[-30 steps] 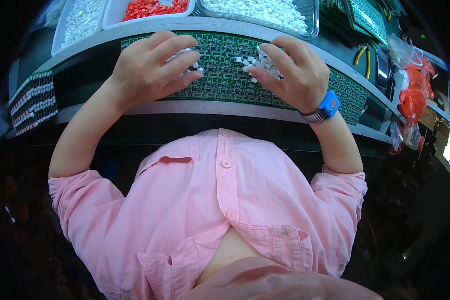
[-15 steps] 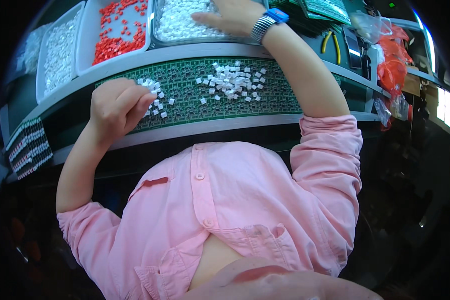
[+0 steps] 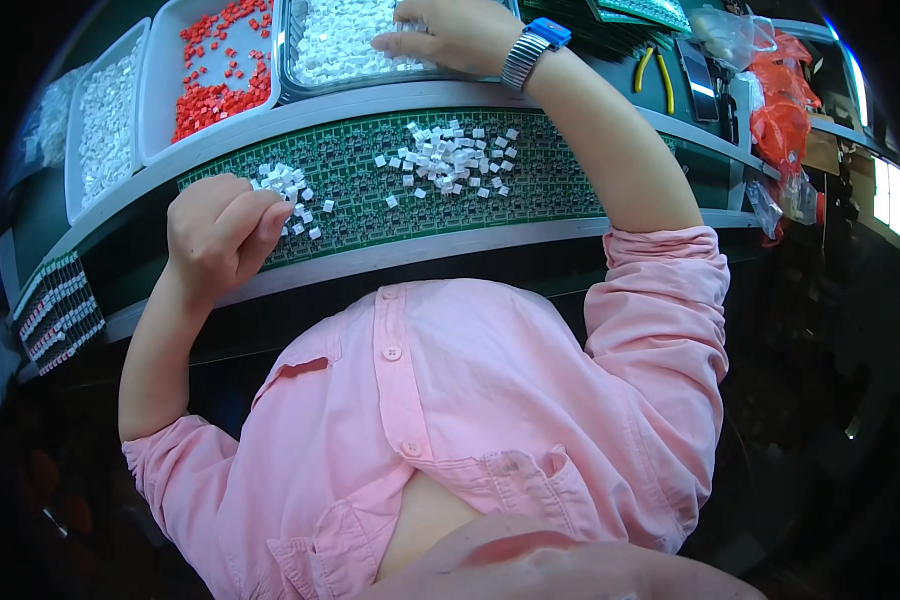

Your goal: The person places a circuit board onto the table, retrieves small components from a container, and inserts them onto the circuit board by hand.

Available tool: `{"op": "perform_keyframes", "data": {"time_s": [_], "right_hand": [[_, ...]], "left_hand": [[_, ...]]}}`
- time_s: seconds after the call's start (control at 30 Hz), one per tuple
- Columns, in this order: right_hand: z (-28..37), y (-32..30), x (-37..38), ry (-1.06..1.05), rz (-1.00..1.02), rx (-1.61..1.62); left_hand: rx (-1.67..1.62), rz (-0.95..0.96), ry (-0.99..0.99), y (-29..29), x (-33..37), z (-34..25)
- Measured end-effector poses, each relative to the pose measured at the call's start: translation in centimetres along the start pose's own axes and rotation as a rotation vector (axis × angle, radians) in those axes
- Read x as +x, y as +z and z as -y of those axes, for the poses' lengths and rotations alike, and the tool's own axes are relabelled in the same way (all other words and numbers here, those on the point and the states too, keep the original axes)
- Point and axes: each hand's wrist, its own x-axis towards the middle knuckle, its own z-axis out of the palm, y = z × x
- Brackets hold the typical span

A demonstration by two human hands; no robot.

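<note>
My right hand (image 3: 460,38), with a blue watch on a metal band at its wrist, reaches into a clear tray (image 3: 288,88) of small white square plastic caps (image 3: 345,40). Its thumb and a finger show apart among the caps; the other fingertips are hidden. My left hand (image 3: 220,232) is closed in a fist over the left part of a long green circuit board panel (image 3: 355,215). Anything inside it is hidden. Beside its fingers lies a small pile of white caps (image 3: 288,182). A larger loose pile (image 3: 455,157) sits mid-panel.
Left of the clear tray stand a white bin (image 3: 155,128) of red caps and another (image 3: 73,190) of white pieces. A grey rail (image 3: 370,100) runs behind the panel. Yellow-handled pliers (image 3: 669,85), stacked boards (image 3: 640,14) and red plastic bags (image 3: 778,115) are at right. More filled boards (image 3: 58,315) stand at left.
The whole view has shifted slightly, so the trays and panel appear farther left. My right hand's fingers have drawn in nearer among the caps. My left fist stays by the small pile.
</note>
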Motion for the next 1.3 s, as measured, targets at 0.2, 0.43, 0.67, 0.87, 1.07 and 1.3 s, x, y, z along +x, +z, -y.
{"op": "perform_keyframes", "data": {"time_s": [0.2, 0.43, 0.67, 0.87, 1.07, 1.3], "right_hand": [[-0.9, 0.2, 0.6, -0.075, -0.203, -0.226], [0.1, -3.2, -3.5, -0.068, -0.369, -0.031], [-4.5, -2.4, -17.3, -0.123, -0.385, -0.182], [-6.4, 0.7, -21.3, -0.078, -0.573, -0.441], [-5.8, 0.9, -21.4, -0.114, -0.625, -0.427], [-5.3, 0.7, -20.7, -0.116, -0.706, -0.311]], "left_hand": [[0.012, -0.009, -0.007, -0.5, 0.1, -0.7], [0.022, -0.030, -0.036, -0.6, -0.8, -1.2], [0.009, -0.111, -0.142, -0.8, -2.4, -1.3], [0.018, -0.063, -0.206, -0.5, -1.7, -2.0], [0.043, -0.144, -0.228, -0.3, -2.0, -2.4], [0.259, -0.289, -0.666, -2.5, -6.8, -2.8]]}}
